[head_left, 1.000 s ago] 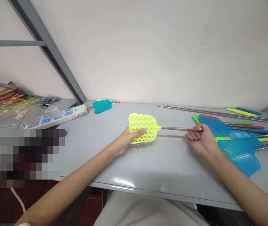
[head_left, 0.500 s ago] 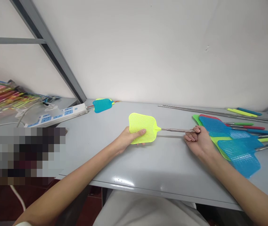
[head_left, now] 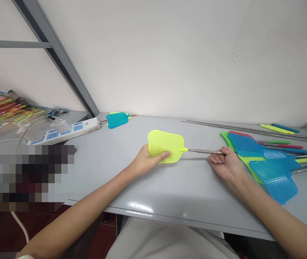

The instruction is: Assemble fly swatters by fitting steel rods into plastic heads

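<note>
A yellow fly swatter (head_left: 166,144) with a perforated head is held level above the grey table. My left hand (head_left: 149,158) grips the head at its left edge, thumb on top and fingers beneath. My right hand (head_left: 226,160) is closed around the swatter's metal rod (head_left: 206,151), which runs right from the yellow neck. The rod's far end is hidden by that hand. Close to my right hand lies a pile of blue, green, red and yellow fly swatters, including a blue swatter head (head_left: 274,181) in front.
Thin metal rods (head_left: 223,127) lie along the wall, near yellow and blue handles (head_left: 277,128). A blue swatter head (head_left: 117,120) lies at the back left. A white power strip (head_left: 69,132) and bagged colourful items (head_left: 4,111) are farther left. The table's front edge is near my body.
The swatter head has shifted slightly right, and less of the rod shows between it and my right hand. My right hand has moved slightly left. Both hands keep their hold.
</note>
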Motion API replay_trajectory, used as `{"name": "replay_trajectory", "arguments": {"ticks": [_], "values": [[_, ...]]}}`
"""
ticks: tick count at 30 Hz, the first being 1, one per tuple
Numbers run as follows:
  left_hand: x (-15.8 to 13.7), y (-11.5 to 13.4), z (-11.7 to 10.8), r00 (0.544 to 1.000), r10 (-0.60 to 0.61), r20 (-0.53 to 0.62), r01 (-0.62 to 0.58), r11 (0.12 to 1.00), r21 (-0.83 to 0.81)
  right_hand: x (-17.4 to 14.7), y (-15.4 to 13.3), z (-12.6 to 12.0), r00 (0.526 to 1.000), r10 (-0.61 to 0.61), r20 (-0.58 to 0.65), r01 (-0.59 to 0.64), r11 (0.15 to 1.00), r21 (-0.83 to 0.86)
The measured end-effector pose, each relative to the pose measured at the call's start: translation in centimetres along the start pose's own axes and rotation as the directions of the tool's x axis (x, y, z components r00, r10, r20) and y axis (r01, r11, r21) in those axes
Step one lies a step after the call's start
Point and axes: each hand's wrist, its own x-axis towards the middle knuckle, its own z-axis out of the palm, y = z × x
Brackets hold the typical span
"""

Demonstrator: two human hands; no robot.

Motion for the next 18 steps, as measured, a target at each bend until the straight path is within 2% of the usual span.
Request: {"name": "replay_trajectory", "arguments": {"ticks": [9, 18], "values": [[0.04, 0.14, 0.29, 0.995, -0.048, 0.084, 0.059, 0.990, -0.128, -0.33, 0.50, 0.24, 0.996, -0.077, -0.032, 0.078, 0.996, 0.031], [-0.16, 0.14, 0.61, 0.988, -0.135, 0.077, 0.148, 0.968, -0.202, -0.44, 0.79, 0.04, 0.987, -0.156, -0.040, 0.157, 0.988, 0.011]]}}
